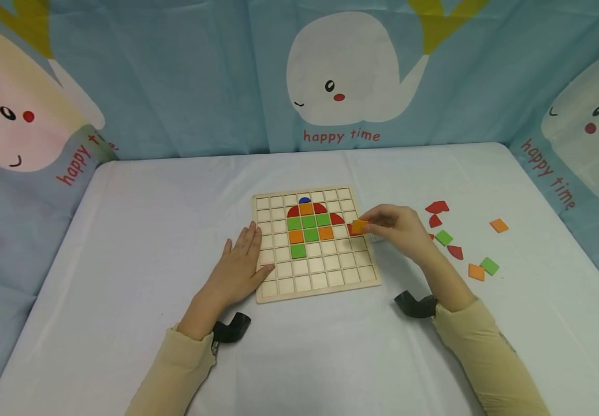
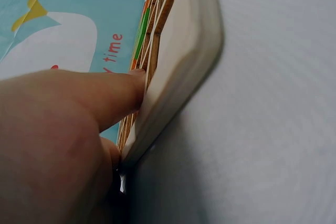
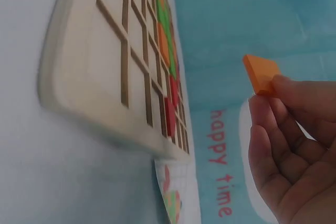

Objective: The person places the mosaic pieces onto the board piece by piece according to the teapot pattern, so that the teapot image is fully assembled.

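Observation:
A wooden grid board (image 1: 330,264) lies on the white table, with green, orange, red and blue tiles set in its upper and middle cells. My left hand (image 1: 237,266) rests on the board's left edge, fingers straight and thumb on the rim; in the left wrist view the thumb (image 2: 118,95) touches the edge. Above the board's right side, my right hand (image 1: 398,231) pinches an orange square tile (image 3: 262,73) between thumb and fingers. Beneath that tile in the head view, a red tile (image 1: 351,230) sits at the right side of the grid, partly hidden.
Loose tiles are scattered right of the board: red pieces (image 1: 436,207), a green square (image 1: 443,237), and orange squares (image 1: 499,225) among them. A printed card (image 3: 173,195) lies by the board's right edge, mostly hidden. A blue whale-print cloth (image 1: 200,86) hangs behind the table.

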Motion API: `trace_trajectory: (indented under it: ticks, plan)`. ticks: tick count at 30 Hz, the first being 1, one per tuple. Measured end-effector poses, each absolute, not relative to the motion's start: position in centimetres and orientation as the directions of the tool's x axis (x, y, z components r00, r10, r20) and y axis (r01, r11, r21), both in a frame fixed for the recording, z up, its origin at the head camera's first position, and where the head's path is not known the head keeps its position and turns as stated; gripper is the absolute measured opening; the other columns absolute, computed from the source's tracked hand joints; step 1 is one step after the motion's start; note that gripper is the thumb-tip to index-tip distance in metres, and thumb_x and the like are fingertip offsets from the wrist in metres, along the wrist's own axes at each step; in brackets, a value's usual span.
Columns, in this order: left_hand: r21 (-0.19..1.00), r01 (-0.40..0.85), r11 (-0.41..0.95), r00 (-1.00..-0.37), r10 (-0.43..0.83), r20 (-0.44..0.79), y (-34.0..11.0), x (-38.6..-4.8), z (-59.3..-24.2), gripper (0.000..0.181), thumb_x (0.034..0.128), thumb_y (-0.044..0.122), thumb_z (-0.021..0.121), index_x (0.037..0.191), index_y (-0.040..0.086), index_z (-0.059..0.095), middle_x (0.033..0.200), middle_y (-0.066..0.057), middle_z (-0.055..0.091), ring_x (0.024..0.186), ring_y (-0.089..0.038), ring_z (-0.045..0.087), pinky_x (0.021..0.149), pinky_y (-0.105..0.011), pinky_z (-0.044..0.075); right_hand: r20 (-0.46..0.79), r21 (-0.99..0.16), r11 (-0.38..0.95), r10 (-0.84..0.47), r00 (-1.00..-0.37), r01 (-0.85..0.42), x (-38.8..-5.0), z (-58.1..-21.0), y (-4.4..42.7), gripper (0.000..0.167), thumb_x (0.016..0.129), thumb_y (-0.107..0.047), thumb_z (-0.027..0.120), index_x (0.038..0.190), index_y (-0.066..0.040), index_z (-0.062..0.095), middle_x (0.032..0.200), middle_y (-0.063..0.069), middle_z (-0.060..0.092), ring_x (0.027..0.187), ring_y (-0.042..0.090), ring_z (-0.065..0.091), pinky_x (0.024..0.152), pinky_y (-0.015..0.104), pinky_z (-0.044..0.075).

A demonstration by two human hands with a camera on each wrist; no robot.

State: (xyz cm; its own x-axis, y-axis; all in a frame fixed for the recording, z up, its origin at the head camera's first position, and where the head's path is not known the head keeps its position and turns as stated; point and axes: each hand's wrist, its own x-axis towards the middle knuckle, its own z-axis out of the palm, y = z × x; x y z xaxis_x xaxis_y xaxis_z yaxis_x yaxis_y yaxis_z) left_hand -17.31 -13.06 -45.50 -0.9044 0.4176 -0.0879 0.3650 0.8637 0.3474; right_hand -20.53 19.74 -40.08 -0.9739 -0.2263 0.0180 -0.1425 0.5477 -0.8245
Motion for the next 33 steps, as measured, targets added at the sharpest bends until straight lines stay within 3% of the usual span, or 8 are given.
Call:
trace_trajectory:
  ticks: [7, 15, 33]
  plan:
    - [0.353, 0.357, 0.865, -0.908, 0.41, -0.087, -13.2, -17.2, -45.3, 0.079, 0.0961, 0.037, 0.05, 0.147, -0.009, 0.012, 0.155, -0.021, 0.004, 0.142, -0.037, 0.007, 0.11, -0.059, 0.008, 0.031, -0.814, 0.541, -0.326, -0.945, -0.213, -20.5, -40.8, 16.2, 0.017, 0.084, -0.008, 0.071, 0.1, 0.0, 0.07, 0.093, 0.009, 0.069, 0.082, 0.021, 0.064, 0.075, 0.027, 0.052]
    - [0.356, 0.362, 0.862, -0.904, 0.417, -0.091, -13.1, -17.2, -45.4, 0.079, 0.0962, 0.037, 0.05, 0.147, -0.009, 0.011, 0.155, -0.021, 0.003, 0.142, -0.037, 0.006, 0.11, -0.059, 0.008, 0.022, -0.831, 0.488, -0.452, -0.892, -0.267, -20.6, -42.0, 12.9, 0.013, 0.084, -0.005, 0.069, 0.097, -0.001, 0.07, 0.086, 0.004, 0.068, 0.074, 0.015, 0.063, 0.069, 0.027, 0.052]
    - [0.347, 0.363, 0.864, -0.904, 0.417, -0.093, -13.0, -17.4, -45.4, 0.079, 0.0964, 0.039, 0.049, 0.147, -0.008, 0.011, 0.155, -0.021, 0.003, 0.142, -0.036, 0.005, 0.109, -0.059, 0.008, -0.035, -0.816, 0.53, -0.442, -0.896, -0.23, -21.0, -43.0, 12.7, 0.009, 0.085, -0.005, 0.068, 0.094, -0.002, 0.071, 0.083, 0.003, 0.067, 0.073, 0.015, 0.061, 0.069, 0.027, 0.051]
